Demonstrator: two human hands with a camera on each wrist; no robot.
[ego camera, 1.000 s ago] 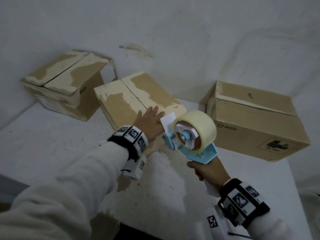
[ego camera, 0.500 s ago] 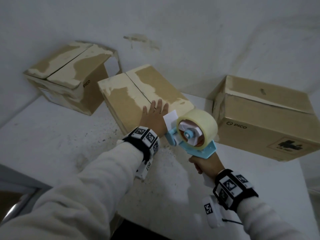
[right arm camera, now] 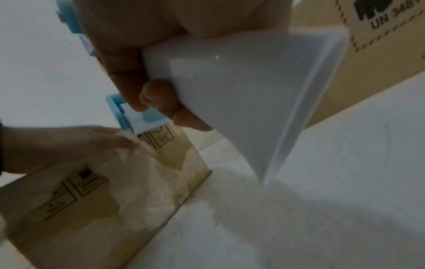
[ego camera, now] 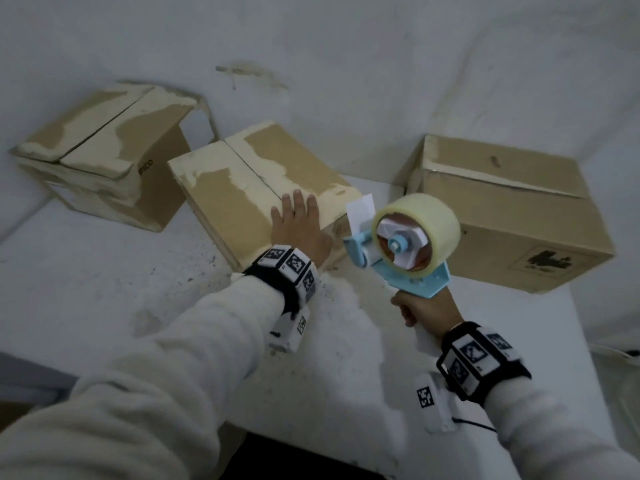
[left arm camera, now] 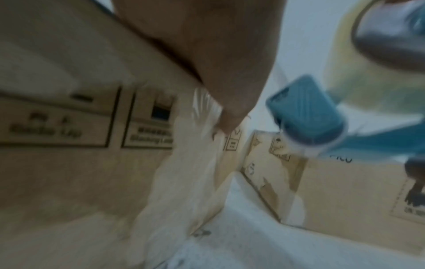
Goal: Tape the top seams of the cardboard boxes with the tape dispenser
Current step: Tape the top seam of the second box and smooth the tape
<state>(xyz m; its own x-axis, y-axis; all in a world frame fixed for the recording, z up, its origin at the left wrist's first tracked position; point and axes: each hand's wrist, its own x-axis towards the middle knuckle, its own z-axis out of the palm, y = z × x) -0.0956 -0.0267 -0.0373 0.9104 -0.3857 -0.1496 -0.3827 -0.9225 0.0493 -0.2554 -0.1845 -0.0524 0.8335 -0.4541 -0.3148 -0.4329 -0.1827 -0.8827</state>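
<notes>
- Left hand point(ego camera: 298, 230) lies flat with fingers straight on the near end of the middle box point(ego camera: 256, 192), right beside its top seam; the palm is hidden from the head view, and the left wrist view is blurred, showing only the thumb side against the box edge.
- Right hand point(ego camera: 427, 315) is wrapped round the white handle of the tape dispenser point(ego camera: 405, 251), fingers curled under it in the right wrist view; the dispenser is held in the air just beside the box's near right corner, apart from the left hand.
- Tape roll point(ego camera: 417, 232) sits on the blue frame; a white flap at the front stands up, and whether any tape end touches the box cannot be made out.
- Middle box flaps are shut, so its contents are hidden; pale torn patches cover the top, and crinkled clear film shows on its near side.
- Left box point(ego camera: 104, 161) stands behind, just beside the middle one, shut, with one side flap sticking out toward the wall.
- Right box point(ego camera: 512, 216) stands well apart to the right, shut.
- Tabletop point(ego camera: 104, 289) is open in front of the boxes; its near edge drops off below the sleeves, and its right edge lies near the right box.
</notes>
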